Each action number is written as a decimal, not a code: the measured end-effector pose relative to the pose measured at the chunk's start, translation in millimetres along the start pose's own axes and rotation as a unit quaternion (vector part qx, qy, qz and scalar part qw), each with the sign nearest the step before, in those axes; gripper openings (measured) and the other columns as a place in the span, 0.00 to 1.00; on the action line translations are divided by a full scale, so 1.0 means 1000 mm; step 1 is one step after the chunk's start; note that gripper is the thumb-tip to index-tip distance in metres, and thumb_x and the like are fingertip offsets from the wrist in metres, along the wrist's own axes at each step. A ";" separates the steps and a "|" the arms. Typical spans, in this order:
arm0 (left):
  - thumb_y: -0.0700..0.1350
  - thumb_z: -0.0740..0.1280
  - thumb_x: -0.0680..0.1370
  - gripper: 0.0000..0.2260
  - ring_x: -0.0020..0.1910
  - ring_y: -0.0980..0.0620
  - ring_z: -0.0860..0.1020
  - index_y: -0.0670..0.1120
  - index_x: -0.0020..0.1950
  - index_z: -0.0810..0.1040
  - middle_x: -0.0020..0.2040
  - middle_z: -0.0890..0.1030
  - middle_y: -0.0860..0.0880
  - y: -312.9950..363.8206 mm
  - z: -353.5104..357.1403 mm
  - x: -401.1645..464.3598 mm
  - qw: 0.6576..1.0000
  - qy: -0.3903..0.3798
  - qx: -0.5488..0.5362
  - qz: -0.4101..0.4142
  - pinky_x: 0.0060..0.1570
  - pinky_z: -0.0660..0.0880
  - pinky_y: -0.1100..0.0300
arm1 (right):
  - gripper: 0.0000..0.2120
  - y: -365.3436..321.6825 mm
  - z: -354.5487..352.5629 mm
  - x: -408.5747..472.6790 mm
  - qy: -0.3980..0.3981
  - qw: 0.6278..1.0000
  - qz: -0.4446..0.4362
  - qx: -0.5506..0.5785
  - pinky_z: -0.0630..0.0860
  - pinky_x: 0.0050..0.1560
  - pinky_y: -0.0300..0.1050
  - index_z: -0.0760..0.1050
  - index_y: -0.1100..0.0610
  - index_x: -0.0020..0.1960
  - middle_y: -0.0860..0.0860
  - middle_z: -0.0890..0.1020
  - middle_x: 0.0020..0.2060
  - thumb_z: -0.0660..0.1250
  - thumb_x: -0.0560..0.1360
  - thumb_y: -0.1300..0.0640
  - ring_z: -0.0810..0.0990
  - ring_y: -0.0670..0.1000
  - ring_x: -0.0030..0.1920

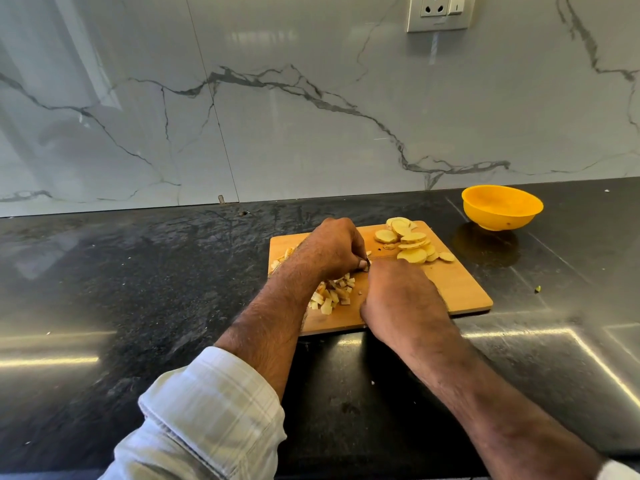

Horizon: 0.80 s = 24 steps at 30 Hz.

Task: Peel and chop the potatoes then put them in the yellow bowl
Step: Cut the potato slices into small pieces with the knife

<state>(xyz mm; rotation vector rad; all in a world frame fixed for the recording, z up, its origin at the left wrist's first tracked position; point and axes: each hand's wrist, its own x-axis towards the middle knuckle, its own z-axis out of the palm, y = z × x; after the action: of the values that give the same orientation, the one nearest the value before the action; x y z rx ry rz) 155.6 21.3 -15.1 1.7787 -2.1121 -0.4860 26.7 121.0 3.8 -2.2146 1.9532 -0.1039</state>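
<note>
A wooden cutting board [460,285] lies on the black counter. Round potato slices [412,242] are piled at its far right corner. A heap of small chopped potato pieces [334,294] sits near the board's middle, between my arms. My left hand [332,245] is curled down over potato on the board, fingertips tucked under. Right beside it, my right hand [401,296] grips a knife; only a dark sliver of blade [368,263] shows between the hands. The yellow bowl [498,220] stands empty, beyond the board to the right.
A few more potato bits [282,258] lie at the board's left edge, partly behind my left forearm. A marble backsplash [277,133] rises behind the counter, with a wall socket [438,12] at top right. A tiny green scrap [538,289] lies right of the board.
</note>
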 end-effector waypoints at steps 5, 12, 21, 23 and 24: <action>0.45 0.79 0.76 0.03 0.53 0.56 0.81 0.51 0.49 0.89 0.52 0.87 0.54 -0.003 0.001 0.001 1.000 0.007 0.017 0.002 0.59 0.83 0.51 | 0.21 -0.004 -0.006 0.010 -0.009 0.999 -0.016 -0.030 0.80 0.54 0.49 0.75 0.53 0.67 0.54 0.81 0.58 0.75 0.77 0.52 0.81 0.55 0.58; 0.51 0.78 0.76 0.04 0.58 0.54 0.79 0.55 0.50 0.88 0.51 0.85 0.57 -0.016 -0.004 0.000 0.997 0.056 0.038 0.022 0.68 0.75 0.40 | 0.14 0.039 -0.004 -0.019 0.076 0.995 -0.037 0.051 0.82 0.46 0.43 0.79 0.48 0.62 0.47 0.81 0.48 0.72 0.78 0.47 0.80 0.47 0.46; 0.53 0.73 0.80 0.05 0.50 0.55 0.82 0.55 0.51 0.87 0.46 0.85 0.60 -0.039 -0.014 -0.003 0.990 0.140 0.014 0.021 0.64 0.77 0.39 | 0.11 0.029 0.016 0.011 0.086 0.995 -0.027 0.049 0.82 0.44 0.44 0.79 0.49 0.56 0.46 0.80 0.44 0.73 0.76 0.47 0.79 0.46 0.44; 0.54 0.72 0.80 0.06 0.49 0.56 0.82 0.54 0.50 0.87 0.45 0.85 0.60 -0.043 -0.017 -0.005 0.988 0.155 0.013 0.022 0.62 0.79 0.40 | 0.08 0.021 0.019 0.013 0.083 0.993 -0.060 0.056 0.81 0.40 0.42 0.81 0.48 0.53 0.45 0.79 0.41 0.72 0.76 0.47 0.78 0.45 0.41; 0.53 0.72 0.80 0.06 0.48 0.56 0.82 0.54 0.50 0.87 0.45 0.85 0.59 -0.045 -0.018 -0.006 0.986 0.164 0.009 0.020 0.60 0.80 0.41 | 0.07 0.019 0.021 0.013 0.082 0.992 -0.074 0.057 0.80 0.39 0.41 0.81 0.48 0.53 0.44 0.80 0.41 0.71 0.77 0.47 0.78 0.44 0.41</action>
<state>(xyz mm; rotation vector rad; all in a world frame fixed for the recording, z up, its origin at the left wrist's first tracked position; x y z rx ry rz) 204.1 18.9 -20.0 1.6896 -1.9224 -0.1496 13.7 108.0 -21.0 -2.3378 1.8060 -0.4214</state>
